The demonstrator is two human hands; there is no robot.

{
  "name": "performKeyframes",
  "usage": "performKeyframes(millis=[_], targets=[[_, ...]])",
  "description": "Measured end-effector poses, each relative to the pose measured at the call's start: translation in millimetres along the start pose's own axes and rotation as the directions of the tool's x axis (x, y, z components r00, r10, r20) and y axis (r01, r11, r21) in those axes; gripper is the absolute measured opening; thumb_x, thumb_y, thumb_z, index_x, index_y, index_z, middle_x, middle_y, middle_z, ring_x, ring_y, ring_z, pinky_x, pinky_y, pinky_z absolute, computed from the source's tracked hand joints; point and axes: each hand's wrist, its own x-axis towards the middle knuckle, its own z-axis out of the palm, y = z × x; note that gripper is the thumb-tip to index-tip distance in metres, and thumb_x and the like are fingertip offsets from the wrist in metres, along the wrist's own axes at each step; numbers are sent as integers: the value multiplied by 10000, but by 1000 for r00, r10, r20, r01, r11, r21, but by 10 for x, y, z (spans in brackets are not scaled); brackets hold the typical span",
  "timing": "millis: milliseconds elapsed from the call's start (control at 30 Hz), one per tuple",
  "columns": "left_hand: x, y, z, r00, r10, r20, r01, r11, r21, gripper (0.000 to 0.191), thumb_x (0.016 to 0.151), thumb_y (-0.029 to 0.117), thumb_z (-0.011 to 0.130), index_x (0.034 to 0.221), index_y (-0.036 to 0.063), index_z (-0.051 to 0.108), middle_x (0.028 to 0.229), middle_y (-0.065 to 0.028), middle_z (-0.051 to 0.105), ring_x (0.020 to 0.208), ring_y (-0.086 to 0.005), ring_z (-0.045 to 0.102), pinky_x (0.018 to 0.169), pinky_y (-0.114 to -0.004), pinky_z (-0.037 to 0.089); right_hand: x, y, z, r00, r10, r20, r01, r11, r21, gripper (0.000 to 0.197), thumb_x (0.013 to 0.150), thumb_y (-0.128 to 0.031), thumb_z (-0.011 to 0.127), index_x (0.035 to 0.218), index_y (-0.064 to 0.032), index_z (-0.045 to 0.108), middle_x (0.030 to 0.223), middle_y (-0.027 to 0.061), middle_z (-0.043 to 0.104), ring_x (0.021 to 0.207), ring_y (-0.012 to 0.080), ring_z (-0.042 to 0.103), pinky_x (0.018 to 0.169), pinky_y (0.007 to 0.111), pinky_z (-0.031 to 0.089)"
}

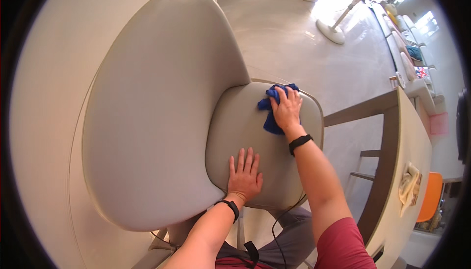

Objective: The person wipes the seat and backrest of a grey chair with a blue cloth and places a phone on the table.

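Note:
A chair with a broad, curved grey backrest [158, 103] stands before me, its padded grey seat [235, 121] facing up. My right hand [287, 109] grips a crumpled blue cloth [272, 123] and presses it on the far side of the seat. Part of the cloth is hidden under the palm and fingers. Flat on the near side of the seat rests my left hand [244, 178], fingers apart and holding nothing. Black bands circle both wrists.
A table [408, 136] stands at right, a yellowish cloth [408, 188] on it. Behind it shows an orange chair [430, 197]. On the floor farther off are a white pedestal fan [333, 29] and a cushioned sofa [408, 48]. A thin black cable [274, 228] hangs by my legs.

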Motion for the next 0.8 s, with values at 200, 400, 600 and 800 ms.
performKeyframes(millis=[200, 400, 600, 800], targets=[[26, 13, -24, 998, 11, 54, -11, 1000, -6, 695, 944, 362, 560, 1556, 54, 441, 1680, -183, 301, 1567, -413, 216, 1235, -666, 123, 351, -56, -56, 995, 93, 35, -96, 992, 85, 423, 847, -394, 759, 1186, -144, 727, 1350, 134, 618, 1354, 387, 471, 1133, 592, 358], [28, 46, -51, 999, 22, 35, -22, 999, 23, 694, 941, 346, 566, 1547, 32, 441, 1668, -200, 304, 1558, -428, 212, 1240, -660, 95, -531, -172, -467, 999, -47, 9, 45, 985, 168, 558, 766, -383, 837, 1253, -152, 690, 1441, 188, 520, 1383, 425, 419, 1157, 598, 341], [78, 87, -20, 999, 40, -36, -38, 997, 61, 667, 956, 332, 555, 1542, 34, 446, 1660, -187, 318, 1558, -415, 219, 1248, -644, 118, -1784, -505, -993, 991, 25, 128, -26, 1000, 8, 516, 795, -348, 815, 1278, -220, 683, 1452, 110, 522, 1389, 376, 423, 1119, 713, 308], [171, 114, -452, 941, -95, 324, 123, 990, -65, 627, 922, 303, 620, 1491, 61, 515, 1650, -182, 360, 1558, -418, 242, 1249, -642, 164, -2444, -636, -1211, 979, 129, 159, -137, 990, 36, 515, 774, -351, 838, 1262, -278, 690, 1454, 73, 521, 1386, 340, 428, 1108, 644, 340]])
